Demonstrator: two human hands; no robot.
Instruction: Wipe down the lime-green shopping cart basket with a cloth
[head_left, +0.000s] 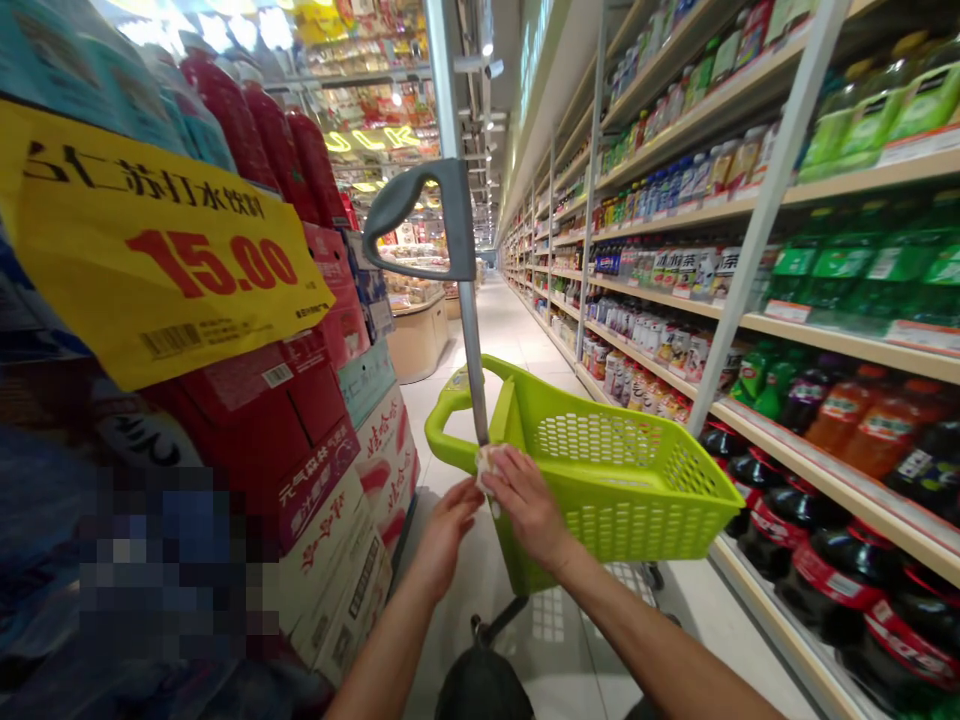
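Note:
A lime-green rolling shopping basket [637, 470] stands in the supermarket aisle in front of me, with nothing visible inside it. Its grey pull handle [420, 215] rises on a metal pole [472, 350] from the near rim. My right hand [529, 505] presses a small white tissue or wipe [486, 462] against the base of the pole, fingers closed on it. My left hand [442, 530] is just beside it, fingers curled near the basket's rim, touching or almost touching the same spot.
On the left, stacked red drink cartons [330, 440] and bottles carry a yellow price sign [157, 250] reading 15.00. On the right, shelves [810, 470] of bottled drinks run down the aisle. The tiled floor [517, 340] runs ahead to a display counter [416, 335].

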